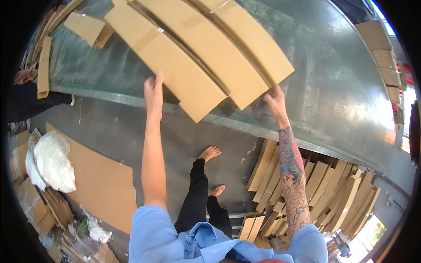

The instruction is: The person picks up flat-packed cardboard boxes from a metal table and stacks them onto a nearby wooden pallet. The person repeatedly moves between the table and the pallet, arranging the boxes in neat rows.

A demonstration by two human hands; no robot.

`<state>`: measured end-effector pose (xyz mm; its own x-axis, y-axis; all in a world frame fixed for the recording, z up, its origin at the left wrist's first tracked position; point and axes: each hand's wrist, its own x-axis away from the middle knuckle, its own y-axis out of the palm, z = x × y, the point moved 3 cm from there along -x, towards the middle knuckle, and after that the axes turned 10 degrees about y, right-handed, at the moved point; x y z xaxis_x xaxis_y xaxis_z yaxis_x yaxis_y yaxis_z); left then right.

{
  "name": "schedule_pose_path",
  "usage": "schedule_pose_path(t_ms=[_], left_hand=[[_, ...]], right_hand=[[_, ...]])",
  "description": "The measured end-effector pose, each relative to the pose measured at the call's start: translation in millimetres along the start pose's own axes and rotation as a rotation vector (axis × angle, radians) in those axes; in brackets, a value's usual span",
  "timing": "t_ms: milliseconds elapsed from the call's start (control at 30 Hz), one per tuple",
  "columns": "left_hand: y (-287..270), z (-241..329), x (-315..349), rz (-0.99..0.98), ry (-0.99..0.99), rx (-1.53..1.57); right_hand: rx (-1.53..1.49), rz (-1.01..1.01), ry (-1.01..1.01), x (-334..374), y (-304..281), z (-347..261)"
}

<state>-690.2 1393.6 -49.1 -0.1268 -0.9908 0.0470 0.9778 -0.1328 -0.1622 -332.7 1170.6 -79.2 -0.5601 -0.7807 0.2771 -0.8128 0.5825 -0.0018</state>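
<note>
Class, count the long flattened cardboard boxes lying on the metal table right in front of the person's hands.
3. The nearest box meets the left hand; the middle box lies beside it; the far box meets the right hand. More may lie beneath.

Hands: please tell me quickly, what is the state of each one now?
Left hand: open, flat against the edge of a folded carton.
Right hand: fingers gripping the end of another carton.

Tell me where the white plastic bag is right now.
In the head view, the white plastic bag lies on the floor at far left, beside the flat cardboard sheet.
</note>
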Motion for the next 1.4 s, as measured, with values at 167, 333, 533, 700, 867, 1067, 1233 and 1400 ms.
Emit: schedule_pose_path(t_ms=[167, 333, 533, 700, 867, 1067, 1233, 1400], left_hand=[[62, -1, -48, 0.033, 0.029, 0.124], [57, 2, -7, -0.121, -0.209, 0.411], [69, 0, 123, -0.448, -0.394, 0.387], [147, 54, 278, -0.791, -0.42, 0.388], [214, 93, 447, -1.141, -0.364, 0.285], [181, 125, 684, -1.411, -0.281, 0.144], [138, 113, 927, -1.918, -0.4, -0.093], [2, 32, 1192, -2.297, -0.235, -0.391]], right_hand=[[0.337, 0.239, -0.077, -14, 1, 2], [0.447, 0.458, -0.28, 56, 3, 17], [0.265, 0.683, -0.195, 261, -39, 39], [0.297, 0.95, -0.147, 455, -116, 40], [0.514, 1.4, -0.159, 653, -156, 83], [0.708, 1.75, -0.06, 882, -91, 167], [-0.137, 2.458, 0.095, 1057, 72, 275], [0.373, 2.662, 0.667, 1230, 170, 270]])
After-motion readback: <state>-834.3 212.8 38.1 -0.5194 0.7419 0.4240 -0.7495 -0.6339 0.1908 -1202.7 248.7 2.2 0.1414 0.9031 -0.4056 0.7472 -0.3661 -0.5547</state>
